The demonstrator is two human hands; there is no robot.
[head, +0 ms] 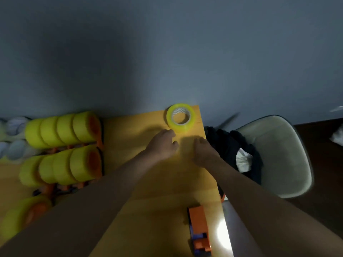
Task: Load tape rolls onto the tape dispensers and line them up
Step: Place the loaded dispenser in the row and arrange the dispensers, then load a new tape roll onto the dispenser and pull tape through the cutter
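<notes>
A yellow tape roll (181, 117) lies flat near the far right corner of the yellow table (130, 130). My left hand (161, 143) reaches toward it, fingertips just short of its near side, holding nothing. My right hand (203, 151) hovers to the right over the table edge, fingers loosely bent and empty. Two rows of loaded orange dispensers with yellow rolls (63, 129) (61, 166) stand at the left, and one more loaded dispenser (24, 216) sits nearer. An orange dispenser without a roll (199, 230) lies at the near right edge.
A pale chair (274, 154) with dark clothing (230, 145) on it stands right of the table. A grey wall runs behind. White round objects (14, 134) lie at the far left. A dark wooden surface (326, 145) is at the far right.
</notes>
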